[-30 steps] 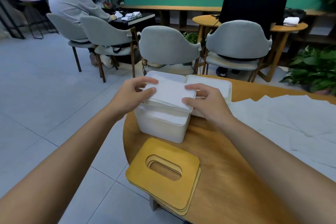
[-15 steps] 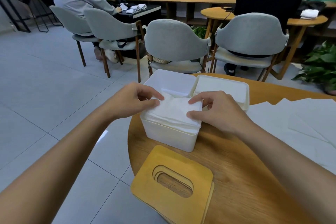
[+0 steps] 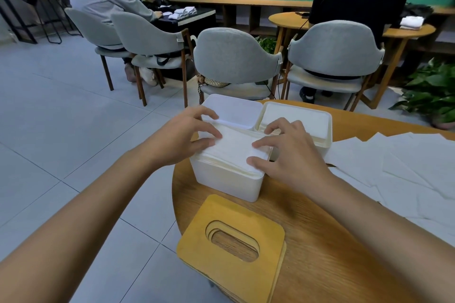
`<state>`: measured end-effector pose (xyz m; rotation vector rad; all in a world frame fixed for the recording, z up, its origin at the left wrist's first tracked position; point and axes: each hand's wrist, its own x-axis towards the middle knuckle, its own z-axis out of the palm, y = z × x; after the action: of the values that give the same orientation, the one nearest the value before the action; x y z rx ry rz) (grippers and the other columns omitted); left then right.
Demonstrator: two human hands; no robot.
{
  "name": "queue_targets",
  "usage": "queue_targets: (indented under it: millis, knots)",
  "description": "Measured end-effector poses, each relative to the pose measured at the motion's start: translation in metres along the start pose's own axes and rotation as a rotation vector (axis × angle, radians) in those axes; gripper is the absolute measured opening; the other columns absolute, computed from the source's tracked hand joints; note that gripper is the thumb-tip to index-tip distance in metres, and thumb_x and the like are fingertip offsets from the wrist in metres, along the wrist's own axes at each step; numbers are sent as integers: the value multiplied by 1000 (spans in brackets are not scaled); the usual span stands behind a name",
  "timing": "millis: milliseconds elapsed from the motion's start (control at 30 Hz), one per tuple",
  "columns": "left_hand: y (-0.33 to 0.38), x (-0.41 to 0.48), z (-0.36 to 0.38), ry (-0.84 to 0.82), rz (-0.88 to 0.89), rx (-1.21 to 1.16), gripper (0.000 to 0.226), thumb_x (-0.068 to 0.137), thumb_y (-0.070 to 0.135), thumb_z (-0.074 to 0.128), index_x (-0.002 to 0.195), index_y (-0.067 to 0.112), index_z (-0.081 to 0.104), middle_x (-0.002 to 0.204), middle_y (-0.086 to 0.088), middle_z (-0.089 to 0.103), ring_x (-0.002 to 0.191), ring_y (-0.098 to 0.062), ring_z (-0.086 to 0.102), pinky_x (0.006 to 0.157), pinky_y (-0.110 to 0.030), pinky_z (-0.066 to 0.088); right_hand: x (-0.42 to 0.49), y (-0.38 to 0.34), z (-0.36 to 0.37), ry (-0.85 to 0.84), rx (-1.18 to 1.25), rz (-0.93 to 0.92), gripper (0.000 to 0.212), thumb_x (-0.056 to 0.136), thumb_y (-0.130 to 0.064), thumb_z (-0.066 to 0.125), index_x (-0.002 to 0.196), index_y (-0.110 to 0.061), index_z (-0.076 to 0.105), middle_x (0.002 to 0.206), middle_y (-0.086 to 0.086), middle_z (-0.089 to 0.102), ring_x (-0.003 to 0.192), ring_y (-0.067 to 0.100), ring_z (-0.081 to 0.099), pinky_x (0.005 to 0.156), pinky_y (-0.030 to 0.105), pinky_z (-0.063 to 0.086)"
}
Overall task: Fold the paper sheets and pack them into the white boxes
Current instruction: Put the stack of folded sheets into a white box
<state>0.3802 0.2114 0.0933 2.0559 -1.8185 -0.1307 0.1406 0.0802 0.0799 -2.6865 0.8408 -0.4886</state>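
Note:
A stack of folded white paper (image 3: 234, 149) sits in the nearest white box (image 3: 221, 182), its top slightly above the rim. My left hand (image 3: 184, 138) grips the stack's left end, thumb toward me and curled fingers at the far edge. My right hand (image 3: 290, 155) holds the right end the same way. Behind stand two more white boxes: the left one (image 3: 248, 123) looks empty, the right one (image 3: 320, 128) is filled with paper. Loose unfolded paper sheets (image 3: 406, 170) lie spread on the table to the right.
Yellow wooden slotted lids (image 3: 197, 243) are stacked at the near edge of the round wooden table (image 3: 307, 241), overhanging it. Grey chairs (image 3: 236, 56) stand just beyond the table. Two people sit at other tables further back. A potted plant (image 3: 430, 91) is at right.
Both hands have lowered the paper stack from above the nearest box down into it. The view has shifted closer and slightly downward.

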Motion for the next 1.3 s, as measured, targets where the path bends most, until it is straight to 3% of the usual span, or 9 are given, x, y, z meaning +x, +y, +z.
queue_targets:
  millis: [200, 600, 800, 900, 1033, 1100, 1300]
  knots:
    - [6, 6, -4, -151, -42, 54, 38, 95, 31, 76, 132, 34, 71, 142, 13, 64, 130, -10, 54, 107, -34, 43, 1, -6, -9, -158, -117, 17, 65, 91, -67, 63, 143, -28, 63, 138, -10, 59, 131, 19, 40, 106, 42, 35]
    - [11, 15, 12, -168, -133, 175, 35, 91, 30, 80, 125, 37, 72, 135, 9, 68, 120, -14, 59, 97, -33, 49, 16, -17, -6, -277, -138, 134, 52, 85, -56, 79, 125, -23, 71, 126, -4, 66, 121, 23, 56, 99, 44, 49]
    - [39, 11, -2, -204, -115, 342, 34, 99, 28, 71, 132, 33, 68, 141, 7, 65, 128, -19, 57, 108, -40, 47, 1, -10, -7, -169, 87, 138, 62, 85, -52, 81, 136, -21, 66, 137, -4, 60, 130, 21, 52, 96, 38, 48]
    - [56, 6, -13, -129, -70, 403, 32, 100, 24, 68, 132, 30, 68, 145, 5, 61, 134, -20, 55, 111, -44, 45, -17, 4, -14, -52, 231, 97, 57, 87, -49, 80, 135, -22, 68, 137, -5, 59, 125, 19, 55, 98, 41, 51]
    - [101, 7, -3, -8, 66, 350, 26, 101, 19, 64, 125, 25, 72, 135, 4, 65, 124, -18, 59, 93, -29, 46, -56, 32, -34, 77, 293, 99, 41, 90, -40, 77, 128, -23, 72, 126, -7, 65, 102, 13, 60, 91, 39, 53]
    - [132, 14, 12, 8, 135, 281, 24, 101, 20, 64, 122, 25, 73, 129, 5, 67, 116, -16, 61, 87, -29, 47, -79, 49, -45, 102, 306, 117, 37, 91, -35, 77, 125, -22, 74, 120, -7, 69, 97, 11, 62, 88, 37, 55]
    - [227, 46, 83, -80, 280, 76, 23, 101, 21, 67, 122, 25, 74, 120, 7, 71, 98, -6, 63, 88, -31, 56, -154, 115, -77, 124, 278, 233, 26, 91, -34, 79, 115, -27, 76, 107, -16, 71, 91, 5, 65, 84, 26, 55]
